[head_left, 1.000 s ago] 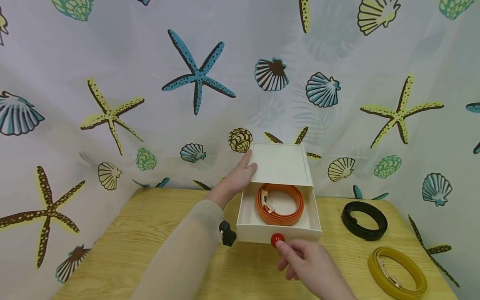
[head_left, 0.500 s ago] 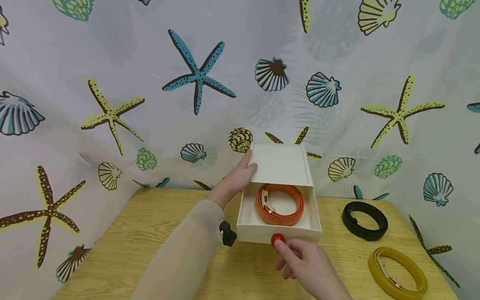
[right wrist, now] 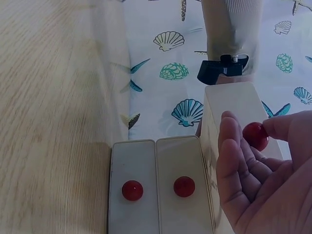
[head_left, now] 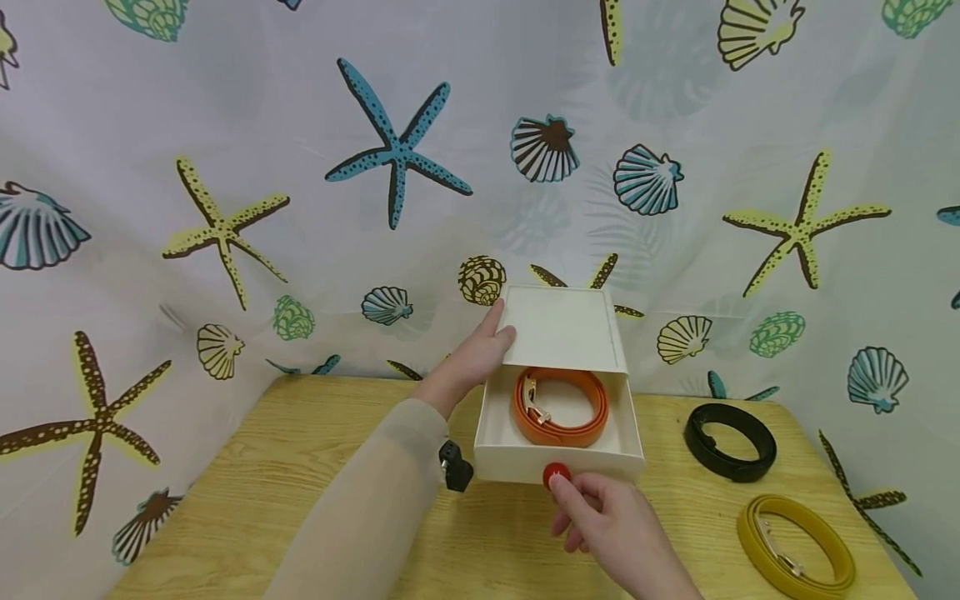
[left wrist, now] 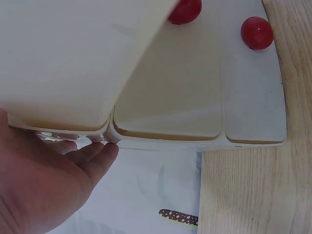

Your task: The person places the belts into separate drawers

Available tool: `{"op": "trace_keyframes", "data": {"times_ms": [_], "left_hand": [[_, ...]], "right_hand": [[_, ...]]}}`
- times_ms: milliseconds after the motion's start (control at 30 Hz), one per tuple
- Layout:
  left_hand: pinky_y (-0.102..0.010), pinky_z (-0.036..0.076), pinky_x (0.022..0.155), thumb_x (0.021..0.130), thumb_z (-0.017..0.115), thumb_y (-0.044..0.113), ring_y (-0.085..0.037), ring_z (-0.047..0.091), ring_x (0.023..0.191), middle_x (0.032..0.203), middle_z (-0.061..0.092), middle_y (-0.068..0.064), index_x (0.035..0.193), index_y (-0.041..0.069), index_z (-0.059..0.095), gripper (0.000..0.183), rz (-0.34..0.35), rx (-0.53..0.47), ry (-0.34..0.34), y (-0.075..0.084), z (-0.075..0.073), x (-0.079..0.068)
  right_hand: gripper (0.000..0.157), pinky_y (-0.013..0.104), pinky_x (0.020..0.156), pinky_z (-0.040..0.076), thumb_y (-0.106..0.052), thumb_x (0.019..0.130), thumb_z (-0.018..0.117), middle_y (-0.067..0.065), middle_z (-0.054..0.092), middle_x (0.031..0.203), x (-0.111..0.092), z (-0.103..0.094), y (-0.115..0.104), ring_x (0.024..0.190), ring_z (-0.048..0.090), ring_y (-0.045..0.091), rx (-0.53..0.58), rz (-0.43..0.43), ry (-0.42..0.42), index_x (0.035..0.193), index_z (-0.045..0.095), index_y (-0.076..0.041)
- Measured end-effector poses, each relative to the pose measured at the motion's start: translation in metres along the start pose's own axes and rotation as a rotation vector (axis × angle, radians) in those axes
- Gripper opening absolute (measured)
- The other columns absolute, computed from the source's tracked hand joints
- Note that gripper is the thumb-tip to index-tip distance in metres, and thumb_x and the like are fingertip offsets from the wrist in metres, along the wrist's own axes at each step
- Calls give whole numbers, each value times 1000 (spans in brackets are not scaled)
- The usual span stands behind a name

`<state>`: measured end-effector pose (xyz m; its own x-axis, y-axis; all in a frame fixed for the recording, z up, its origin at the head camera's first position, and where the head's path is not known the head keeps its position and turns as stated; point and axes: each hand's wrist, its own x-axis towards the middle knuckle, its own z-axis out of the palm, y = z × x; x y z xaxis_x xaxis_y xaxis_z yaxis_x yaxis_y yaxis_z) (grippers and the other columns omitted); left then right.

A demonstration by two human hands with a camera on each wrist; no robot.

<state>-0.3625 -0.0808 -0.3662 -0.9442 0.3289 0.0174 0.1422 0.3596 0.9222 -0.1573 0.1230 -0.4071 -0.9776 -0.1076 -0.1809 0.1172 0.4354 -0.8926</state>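
Observation:
A small white drawer cabinet [head_left: 558,325] stands on the wooden table, its top drawer [head_left: 517,460] pulled out. A coiled orange belt [head_left: 562,433] with a gold-coloured buckle lies inside that drawer. My left hand [head_left: 480,350] rests against the cabinet's left side; the left wrist view shows its fingers [left wrist: 100,163] laid straight along the wall. At the drawer's front, my right hand [head_left: 611,517] pinches the round red knob [right wrist: 256,136], thumb on it and the other fingers loosely curled. Two lower drawer fronts with red knobs [right wrist: 184,186] show in the right wrist view.
Right of the cabinet lies a coiled black belt [head_left: 731,442], with a coiled yellow belt [head_left: 795,546] nearer the front right. Behind the table [head_left: 322,433] hangs a white curtain [head_left: 480,225] printed with starfish and shells. A black wrist camera [head_left: 454,467] is strapped on my left arm.
The top drawer has slid very slightly inward with the orange belt, and my right thumb overlaps more of the knob. My left hand and the other belts have stayed put.

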Motion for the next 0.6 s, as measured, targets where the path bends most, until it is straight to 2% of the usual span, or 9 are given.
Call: {"op": "trace_keyframes", "data": {"times_ms": [300,600], "left_hand": [[-57,9,135,120,34,42,-29,-3,170,186,-3,-6,179,24,-5,73,-32,19,-6,2,-2,-2],[-60,14,134,120,32,49,-29,-1,170,186,-4,-4,179,27,-6,74,-44,36,-10,3,-2,-4]], "right_hand": [[55,37,70,54,-63,109,60,-1,76,82,6,5,-5,72,69,20,-57,-34,60,89,77,-14],[54,37,69,55,-60,111,60,-2,75,79,15,5,-11,71,69,20,-69,-68,106,87,77,-15]]}}
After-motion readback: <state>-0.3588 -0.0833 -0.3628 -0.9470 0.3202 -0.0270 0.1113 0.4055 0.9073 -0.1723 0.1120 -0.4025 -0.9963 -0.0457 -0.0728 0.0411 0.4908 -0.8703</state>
